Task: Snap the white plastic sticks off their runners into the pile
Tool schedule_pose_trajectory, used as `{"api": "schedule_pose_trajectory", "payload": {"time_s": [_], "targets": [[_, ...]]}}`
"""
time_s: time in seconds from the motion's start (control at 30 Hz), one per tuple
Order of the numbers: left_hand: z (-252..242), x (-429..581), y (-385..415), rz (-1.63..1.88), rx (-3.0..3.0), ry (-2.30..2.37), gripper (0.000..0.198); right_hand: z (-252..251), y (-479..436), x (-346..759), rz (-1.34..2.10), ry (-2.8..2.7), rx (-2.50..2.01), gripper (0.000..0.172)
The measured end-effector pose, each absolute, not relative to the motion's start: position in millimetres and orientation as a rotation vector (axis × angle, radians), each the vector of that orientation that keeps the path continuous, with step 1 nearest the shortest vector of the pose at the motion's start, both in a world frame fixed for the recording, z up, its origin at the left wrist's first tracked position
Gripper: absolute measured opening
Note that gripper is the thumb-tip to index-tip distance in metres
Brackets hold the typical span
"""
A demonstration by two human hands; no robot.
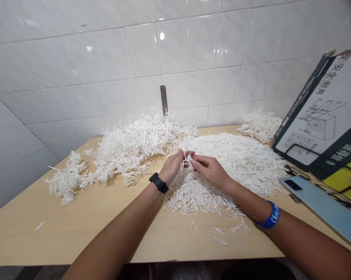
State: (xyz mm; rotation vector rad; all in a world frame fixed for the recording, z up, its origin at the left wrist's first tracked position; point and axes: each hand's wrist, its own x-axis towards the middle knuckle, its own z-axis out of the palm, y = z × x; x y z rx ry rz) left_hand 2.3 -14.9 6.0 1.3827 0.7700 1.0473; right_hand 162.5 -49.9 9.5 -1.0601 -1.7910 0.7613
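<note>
Couldn't make out the little white bit (186,161) at center, fingers (196,161) hid most of it, and the printed carton (318,112) at 2 o'clock ran off frame.

A black watch (159,183) is on the left wrist (168,175), and a blue band (271,216) with white letters is on the right wrist (234,185).

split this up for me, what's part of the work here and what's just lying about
Part of the work: left hand, right hand, small white plastic cluster pinched between them, white plastic heap.
Just lying about: pale blue smartphone, printed cardboard carton.
</note>
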Motion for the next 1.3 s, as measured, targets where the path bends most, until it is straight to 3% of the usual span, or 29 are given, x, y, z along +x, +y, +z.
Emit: {"api": "schedule_pose_trajectory", "payload": {"time_s": [0.2,0.33,0.47,0.97,1.3], "targets": [[6.7,0.3,-14.7,0.941,1.455,0.709,0.042,5.9,-47.2,163.2,0.749,-1.797,-1.070,0.032],[6.2,1.1,-14.3,1.068,1.381,0.730,0.034,2.7,-43.8,164.7,0.755,-1.843,-1.091,0.026],[9.9,0.6,-16.5,1.150,1.202,0.717,0.031,2.5,-43.7,166.9,0.733,-1.874,-1.165,0.034],[12.2,3.3,-21.0,1.070,1.254,0.636,0.027,7.5,-49.1,162.5,0.646,-1.846,-1.122,0.024],[4.4,7.6,-20.1,1.100,1.148,0.683,0.031,7.5,-53.7,157.7,0.664,-1.943,-1.077,0.032]]}}
